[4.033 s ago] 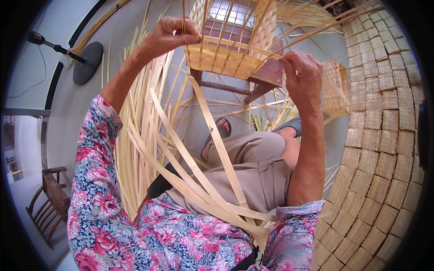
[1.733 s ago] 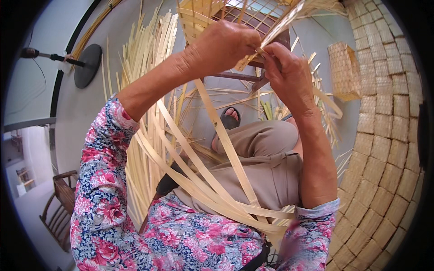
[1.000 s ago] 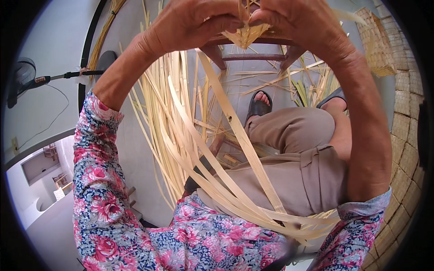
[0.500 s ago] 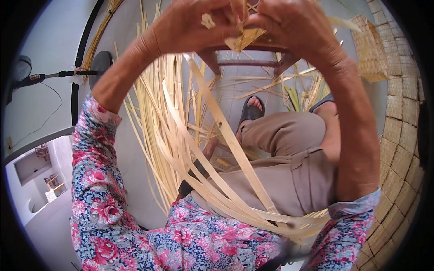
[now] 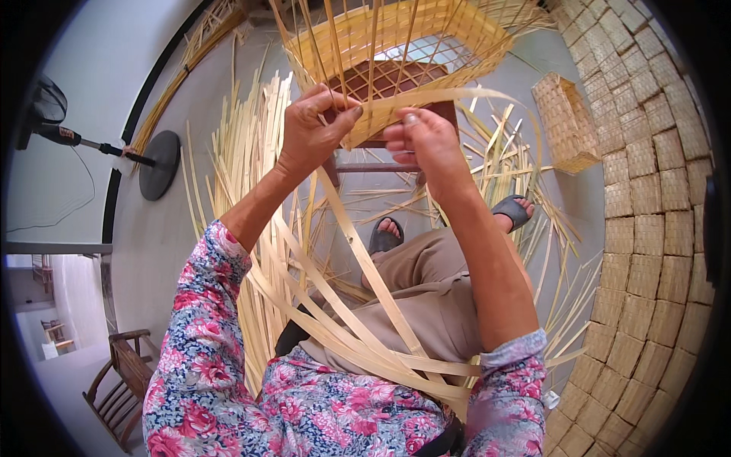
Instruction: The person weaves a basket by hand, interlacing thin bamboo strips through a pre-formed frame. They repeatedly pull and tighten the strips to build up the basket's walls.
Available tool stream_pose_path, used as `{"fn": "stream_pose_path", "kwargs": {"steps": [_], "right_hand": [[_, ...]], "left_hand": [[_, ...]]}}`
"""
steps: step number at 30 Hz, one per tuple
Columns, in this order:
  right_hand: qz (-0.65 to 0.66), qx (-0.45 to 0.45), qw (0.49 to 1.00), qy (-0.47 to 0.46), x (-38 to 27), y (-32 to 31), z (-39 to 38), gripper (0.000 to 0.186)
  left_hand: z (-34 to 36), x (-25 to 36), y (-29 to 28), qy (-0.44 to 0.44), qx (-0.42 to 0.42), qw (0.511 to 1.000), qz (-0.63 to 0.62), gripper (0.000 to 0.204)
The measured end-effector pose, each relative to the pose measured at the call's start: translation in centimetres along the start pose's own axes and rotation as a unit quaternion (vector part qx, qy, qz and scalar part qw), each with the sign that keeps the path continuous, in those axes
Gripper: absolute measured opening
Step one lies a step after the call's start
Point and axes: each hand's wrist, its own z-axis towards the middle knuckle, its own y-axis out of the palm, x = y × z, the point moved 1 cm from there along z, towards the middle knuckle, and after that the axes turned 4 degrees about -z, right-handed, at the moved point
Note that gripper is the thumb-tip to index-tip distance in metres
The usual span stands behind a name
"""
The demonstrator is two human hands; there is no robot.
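A half-woven basket [image 5: 442, 39] of flat yellow bamboo strips, with upright stakes and an open lattice, rests tilted on a small dark red-brown stool [image 5: 396, 76]. My left hand [image 5: 316, 128] is closed on the basket's near corner, thumb and fingers pinching around the woven strips. A pale, loose bamboo strip [image 5: 457, 94] passes along this side and curls away to the right. Just below it, my right hand [image 5: 426, 145] has its fingers curled in, thumb tip close to the weave; what lies between those fingers is hidden.
Long bamboo strips [image 5: 255, 152] lie in a bundle at my left, and several cross my lap [image 5: 365, 274]. A finished woven basket [image 5: 565, 122] stands at right beside a wall of stacked woven pieces [image 5: 647, 228]. At left are a fan base [image 5: 160, 165] and a wooden chair [image 5: 126, 373].
Both hands have come down and nearer, and the view now takes in the basket on the stool. My right hand has moved left. The loose strip now arcs out to the right.
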Motion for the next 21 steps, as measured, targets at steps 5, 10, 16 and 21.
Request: {"fn": "stream_pose_path", "kwargs": {"steps": [5, 10, 16, 21], "right_hand": [[0.323, 0.063, 0.944, -0.003, -1.1, -2.9, 2.6, 0.023], [0.415, -0.016, 0.91, -0.018, -0.1, -3.4, 3.7, 0.019], [0.135, -0.166, 0.96, -0.182, -4.2, -1.8, 2.3, 0.049], [-0.035, -0.178, 0.957, -0.225, -5.4, -1.0, 0.0, 0.033]], "left_hand": [[-0.1, -1.3, 1.6, -0.043, 0.011, 0.997, -0.07, 0.012], [-0.5, -1.1, 2.1, -0.057, 0.025, 0.995, -0.082, 0.012], [-0.9, -1.3, 3.0, -0.04, 0.043, 0.987, -0.15, 0.01], [-1.3, -2.0, 2.5, -0.031, 0.048, 0.987, -0.152, 0.009]]}}
